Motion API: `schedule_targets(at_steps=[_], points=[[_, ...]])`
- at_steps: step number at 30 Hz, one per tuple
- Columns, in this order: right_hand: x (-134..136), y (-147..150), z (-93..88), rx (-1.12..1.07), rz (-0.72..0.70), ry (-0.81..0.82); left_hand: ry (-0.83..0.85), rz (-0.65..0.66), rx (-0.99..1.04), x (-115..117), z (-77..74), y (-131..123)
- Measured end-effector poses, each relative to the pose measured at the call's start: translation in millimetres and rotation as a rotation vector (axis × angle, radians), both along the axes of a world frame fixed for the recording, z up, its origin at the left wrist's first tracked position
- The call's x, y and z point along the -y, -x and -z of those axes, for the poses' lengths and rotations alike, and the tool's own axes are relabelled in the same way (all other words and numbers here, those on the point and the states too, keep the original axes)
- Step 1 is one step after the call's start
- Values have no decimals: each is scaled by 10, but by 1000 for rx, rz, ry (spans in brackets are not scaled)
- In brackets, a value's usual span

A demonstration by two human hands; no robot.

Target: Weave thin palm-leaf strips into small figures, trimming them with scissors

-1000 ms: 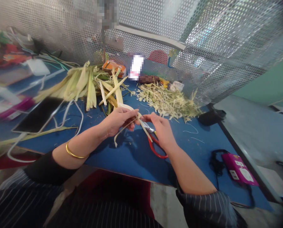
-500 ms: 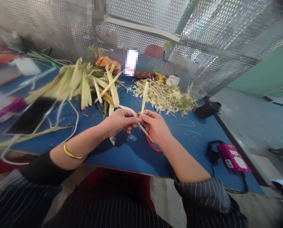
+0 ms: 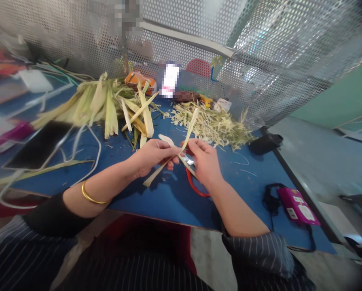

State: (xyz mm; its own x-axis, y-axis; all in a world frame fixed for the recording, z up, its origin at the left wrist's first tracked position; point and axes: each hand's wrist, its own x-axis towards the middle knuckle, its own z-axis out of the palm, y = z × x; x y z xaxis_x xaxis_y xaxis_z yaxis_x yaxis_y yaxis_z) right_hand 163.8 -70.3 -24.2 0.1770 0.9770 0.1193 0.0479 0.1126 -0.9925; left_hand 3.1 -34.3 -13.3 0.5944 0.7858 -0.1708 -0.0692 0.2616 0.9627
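Note:
My left hand (image 3: pixel 158 155) pinches pale corn husk strips (image 3: pixel 191 126) where they cross, between thumb and fingers. One strip stands up and leans right, while a loose end hangs down to the left. My right hand (image 3: pixel 203 157) is closed, its bent fingertips at the lower part of the upright strip; the exact grip is partly hidden. Another end runs down toward the right palm. Below and partly behind my right hand lie red-handled scissors (image 3: pixel 195 190) on the blue table (image 3: pixel 165 206), with a bit of metal blade showing.
Whole husks (image 3: pixel 98 101) are heaped at the back left, and shredded husk (image 3: pixel 214 125) lies at the back right. A dark phone (image 3: pixel 39 145) and white cables are on the left. A black cylinder (image 3: pixel 265 143) and a magenta power strip (image 3: pixel 298 205) stand at the right.
My right hand has shifted slightly right, away from my left fingertips. The upright strip now leans further right, the lower left end has swung out, and the scissors' blade shows.

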Motion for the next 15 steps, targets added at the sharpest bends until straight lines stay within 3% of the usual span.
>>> schedule_targets(at_steps=[5, 8, 15], points=[[71, -89, -100, 409, -22, -109, 85, -88, 99, -70, -42, 68], [107, -75, -71, 618, -41, -149, 34, -130, 88, -78, -44, 86], [118, -37, -14, 766, -153, -218, -90, -283, -19, -12, 14, -18]])
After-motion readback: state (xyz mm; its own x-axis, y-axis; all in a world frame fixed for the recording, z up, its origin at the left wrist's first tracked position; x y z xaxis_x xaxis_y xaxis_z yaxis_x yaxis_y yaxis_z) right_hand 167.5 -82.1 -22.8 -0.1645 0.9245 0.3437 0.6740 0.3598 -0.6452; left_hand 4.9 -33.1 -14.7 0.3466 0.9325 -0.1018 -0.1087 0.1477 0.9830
